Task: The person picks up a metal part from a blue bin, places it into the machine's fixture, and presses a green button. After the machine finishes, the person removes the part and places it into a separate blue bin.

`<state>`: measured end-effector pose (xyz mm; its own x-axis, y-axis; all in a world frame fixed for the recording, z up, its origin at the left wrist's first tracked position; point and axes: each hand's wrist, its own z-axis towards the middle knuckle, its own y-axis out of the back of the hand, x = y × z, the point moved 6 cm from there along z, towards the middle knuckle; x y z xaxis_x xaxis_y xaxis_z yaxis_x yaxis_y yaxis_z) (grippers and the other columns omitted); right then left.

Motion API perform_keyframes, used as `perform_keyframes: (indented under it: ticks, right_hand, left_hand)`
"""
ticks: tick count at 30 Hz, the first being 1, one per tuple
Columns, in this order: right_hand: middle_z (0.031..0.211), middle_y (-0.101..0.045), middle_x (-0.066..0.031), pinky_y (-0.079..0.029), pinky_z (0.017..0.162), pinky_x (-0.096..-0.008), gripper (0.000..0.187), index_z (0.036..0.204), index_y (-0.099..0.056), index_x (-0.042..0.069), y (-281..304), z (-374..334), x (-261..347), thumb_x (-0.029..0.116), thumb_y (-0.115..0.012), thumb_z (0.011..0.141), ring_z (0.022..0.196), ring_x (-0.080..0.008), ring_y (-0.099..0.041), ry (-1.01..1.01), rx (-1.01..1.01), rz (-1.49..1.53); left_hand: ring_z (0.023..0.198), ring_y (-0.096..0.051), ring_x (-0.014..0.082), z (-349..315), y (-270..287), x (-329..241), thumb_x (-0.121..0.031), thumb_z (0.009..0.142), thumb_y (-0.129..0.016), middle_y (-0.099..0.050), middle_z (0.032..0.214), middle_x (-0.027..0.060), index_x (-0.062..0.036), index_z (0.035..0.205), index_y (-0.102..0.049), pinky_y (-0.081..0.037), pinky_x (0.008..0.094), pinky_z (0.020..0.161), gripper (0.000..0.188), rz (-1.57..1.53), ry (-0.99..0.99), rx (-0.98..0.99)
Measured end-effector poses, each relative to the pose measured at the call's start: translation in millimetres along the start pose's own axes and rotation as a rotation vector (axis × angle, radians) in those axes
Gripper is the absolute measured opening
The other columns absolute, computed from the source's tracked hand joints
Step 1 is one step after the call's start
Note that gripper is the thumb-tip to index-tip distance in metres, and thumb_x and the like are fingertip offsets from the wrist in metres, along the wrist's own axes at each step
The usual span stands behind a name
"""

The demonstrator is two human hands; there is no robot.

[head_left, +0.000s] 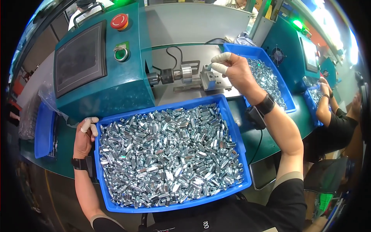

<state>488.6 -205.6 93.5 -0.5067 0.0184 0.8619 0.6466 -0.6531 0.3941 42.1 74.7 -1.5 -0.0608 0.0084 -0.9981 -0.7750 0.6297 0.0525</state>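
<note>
A large blue tray (238, 141), heaped with small shiny hexagonal metal pieces (166, 154), sits in front of me. At its far left corner, my left hand (85, 133) curls its fingers against the rim; white covers sheathe some fingertips. Farther off, my right hand (237, 73) reaches over a metal fixture block (214, 80), thumb and forefinger pinched together in white covers. What lies between those fingertips is too small to make out. Left of the block, a round steel chuck (186, 73) on a spindle points towards it from the green machine (116, 87).
A second blue tray (289, 96) of metal pieces stands beyond my right forearm. The machine carries a dark screen (80, 58), a red stop button (119, 22) and a green-ringed button (121, 54). An empty-looking blue bin (43, 133) is at left. A co-worker's arm (324, 104) shows at right.
</note>
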Motion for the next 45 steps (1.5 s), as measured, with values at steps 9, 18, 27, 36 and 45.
perform_keyframes:
  ticks: [9,18,27,36,45]
  right_hand:
    - [0.088,-0.069,-0.0002,-0.050,0.068,-0.0242,0.017,0.103,-0.072,0.002,-9.7,0.8,-17.6,0.012,-0.075,0.089,0.077,-0.0055,-0.060,-0.088,0.067,0.061]
    - [0.088,-0.065,-0.0054,-0.051,0.069,-0.0299,0.018,0.101,-0.072,0.004,-9.5,-7.6,17.8,0.013,-0.076,0.086,0.076,-0.0163,-0.063,0.176,0.102,-0.357]
    - [0.095,-0.059,-0.0109,-0.050,0.072,-0.0416,0.028,0.112,-0.072,0.010,-18.3,-29.1,50.0,0.025,-0.074,0.088,0.087,-0.0326,-0.061,0.543,0.053,-0.917]
    - [0.090,-0.056,-0.0113,-0.049,0.071,-0.0426,0.036,0.121,-0.070,0.013,-17.4,-34.5,44.5,0.024,-0.074,0.088,0.081,-0.0320,-0.059,0.441,0.092,-0.802]
    - [0.099,-0.070,-0.0102,-0.052,0.079,-0.0315,0.045,0.130,-0.063,0.001,-12.0,-40.5,9.0,0.020,-0.074,0.090,0.090,-0.0173,-0.066,0.077,0.104,-0.318]
  left_hand:
    - [0.050,-0.042,0.0059,-5.2,2.7,0.4,-0.035,0.104,-0.051,-0.056,0.064,0.0002,-0.0026,0.107,-0.067,-0.031,0.0201,0.047,0.037,-0.010,0.011,0.020]
    - [0.051,-0.043,0.0060,-3.0,3.1,2.1,-0.033,0.104,-0.051,-0.057,0.065,0.0005,-0.0022,0.107,-0.068,-0.032,0.0200,0.048,0.035,-0.026,0.006,0.039]
    - [0.052,-0.044,0.0058,-3.1,4.1,2.7,-0.033,0.104,-0.052,-0.058,0.066,0.0006,-0.0016,0.109,-0.067,-0.032,0.0194,0.048,0.036,-0.030,0.004,0.034]
    - [0.052,-0.044,0.0060,-3.8,0.0,-1.3,-0.034,0.104,-0.052,-0.059,0.067,0.0011,-0.0013,0.110,-0.067,-0.033,0.0193,0.048,0.036,-0.040,-0.002,0.041]
    - [0.051,-0.044,0.0061,-3.4,0.5,-1.4,-0.032,0.104,-0.051,-0.059,0.066,0.0013,-0.0016,0.109,-0.067,-0.033,0.0192,0.048,0.035,-0.032,-0.010,0.040]
